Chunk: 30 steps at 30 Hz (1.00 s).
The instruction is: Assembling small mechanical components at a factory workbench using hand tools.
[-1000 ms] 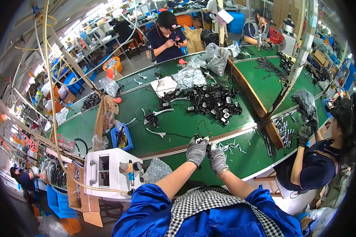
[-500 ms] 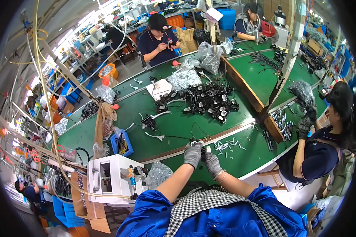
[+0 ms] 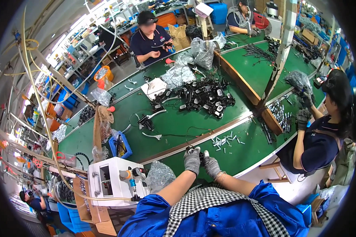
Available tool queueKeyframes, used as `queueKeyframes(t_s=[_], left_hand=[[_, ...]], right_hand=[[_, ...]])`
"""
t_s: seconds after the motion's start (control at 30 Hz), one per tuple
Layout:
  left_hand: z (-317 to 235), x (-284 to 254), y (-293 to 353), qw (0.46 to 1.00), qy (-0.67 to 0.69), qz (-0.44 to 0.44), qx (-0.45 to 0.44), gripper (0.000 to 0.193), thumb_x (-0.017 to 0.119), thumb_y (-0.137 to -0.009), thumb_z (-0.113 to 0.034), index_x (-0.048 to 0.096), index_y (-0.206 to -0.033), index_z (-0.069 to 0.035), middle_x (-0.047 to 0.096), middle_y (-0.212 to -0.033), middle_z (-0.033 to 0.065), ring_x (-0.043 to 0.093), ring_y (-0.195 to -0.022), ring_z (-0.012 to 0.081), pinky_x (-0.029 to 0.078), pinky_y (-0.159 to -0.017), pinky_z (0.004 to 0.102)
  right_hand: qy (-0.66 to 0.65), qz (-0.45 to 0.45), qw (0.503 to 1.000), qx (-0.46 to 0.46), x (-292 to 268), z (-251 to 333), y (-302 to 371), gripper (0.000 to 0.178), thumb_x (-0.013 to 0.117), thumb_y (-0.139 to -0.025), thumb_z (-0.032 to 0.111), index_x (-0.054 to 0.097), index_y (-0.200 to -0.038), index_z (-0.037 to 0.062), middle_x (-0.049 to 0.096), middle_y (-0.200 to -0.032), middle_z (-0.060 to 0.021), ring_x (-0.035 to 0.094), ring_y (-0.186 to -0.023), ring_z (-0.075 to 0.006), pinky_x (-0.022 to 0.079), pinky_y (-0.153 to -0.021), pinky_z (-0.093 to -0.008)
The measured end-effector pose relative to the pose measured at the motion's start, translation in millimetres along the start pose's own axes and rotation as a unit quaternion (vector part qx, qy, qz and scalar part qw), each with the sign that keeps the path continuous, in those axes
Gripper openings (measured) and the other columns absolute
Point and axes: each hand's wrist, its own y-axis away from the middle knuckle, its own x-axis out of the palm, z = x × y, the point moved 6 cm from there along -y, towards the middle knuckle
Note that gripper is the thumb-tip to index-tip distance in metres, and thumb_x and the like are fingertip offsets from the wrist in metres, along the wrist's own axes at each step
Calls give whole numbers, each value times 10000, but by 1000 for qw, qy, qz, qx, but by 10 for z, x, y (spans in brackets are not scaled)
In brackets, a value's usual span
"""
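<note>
Both my hands wear grey knit gloves and meet over the near strip of the green bench. My left hand (image 3: pixel 192 161) is closed on a small black part (image 3: pixel 201 156), mostly hidden by the fingers. Close beside it, my right hand (image 3: pixel 212 165) is closed at the same part's right side. Beyond my hands, a thin black cable (image 3: pixel 178 136) runs across the bench from a silver brake lever (image 3: pixel 152 136). Small silver pins (image 3: pixel 224 143) lie scattered just beyond my right hand. A black brake lever assembly (image 3: pixel 147 123) with a silver lever rests farther left.
A heap of black lever assemblies (image 3: pixel 207 96) covers the bench middle. A white machine (image 3: pixel 116 179), a clear plastic bag (image 3: pixel 160 175) and a blue bin (image 3: pixel 120 144) stand left. A wooden divider (image 3: pixel 237 81) and metal post (image 3: pixel 279 59) rise right. A co-worker (image 3: pixel 318 134) sits at right.
My hands have drawn slightly toward me with the black part. The thin cable now lies beyond them on the bench. The view has shifted a little; the co-worker across has lifted their head.
</note>
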Motion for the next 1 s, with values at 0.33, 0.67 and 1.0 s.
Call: queueKeyframes(t_s=[0.33,0.67,1.0], left_hand=[[-13,3,-82,990,-117,61,-48,239,681,-753,-274,569,-816,-72,578,-681,38,535,-555,153,435,-490,330],[-88,-21,143,981,-117,60,-144,239,679,-754,-314,566,-820,-113,581,-698,26,535,-542,148,418,-433,318],[7,69,-71,982,170,19,82,173,677,-780,-210,545,-796,-98,539,-673,-16,495,-532,100,393,-450,244]], right_hand=[[-51,18,998,35,74,-87,64,645,240,-941,508,647,-890,10,640,-752,-161,589,-648,-310,447,-660,-402],[112,33,993,17,-198,212,191,682,188,-933,514,630,-794,14,613,-782,-228,573,-790,-415,440,-732,-465],[107,-73,986,-102,-231,294,126,509,296,-926,463,636,-853,90,618,-787,-207,600,-755,-376,473,-676,-450]])
